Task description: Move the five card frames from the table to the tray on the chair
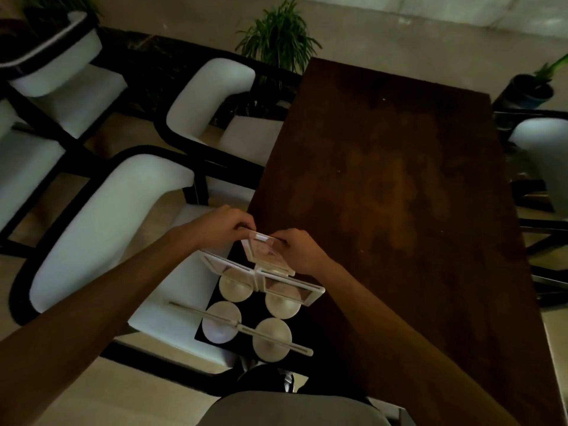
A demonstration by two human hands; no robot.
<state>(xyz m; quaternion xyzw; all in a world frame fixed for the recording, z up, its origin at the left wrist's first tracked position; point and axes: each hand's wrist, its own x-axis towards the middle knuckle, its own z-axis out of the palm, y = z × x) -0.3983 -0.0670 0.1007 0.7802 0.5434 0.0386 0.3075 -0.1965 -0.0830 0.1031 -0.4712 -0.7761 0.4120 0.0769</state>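
Note:
A clear card frame (265, 253) with a white base is held upright over the far end of the black tray (203, 331) on the white chair (101, 229). My left hand (226, 224) grips its top left edge and my right hand (299, 248) grips its top right edge. Behind it, nearer to me, two more clear frames (261, 279) stand side by side across the tray. A further row of frames (242, 329) stands edge-on at the near end. Several cream round discs (223, 321) lie in the tray under the frames.
The dark brown table (399, 192) runs along the right of the chair, with its left edge close to the tray. More white chairs (212, 96) with black frames stand to the left and far side. A potted plant (278, 38) stands beyond the table.

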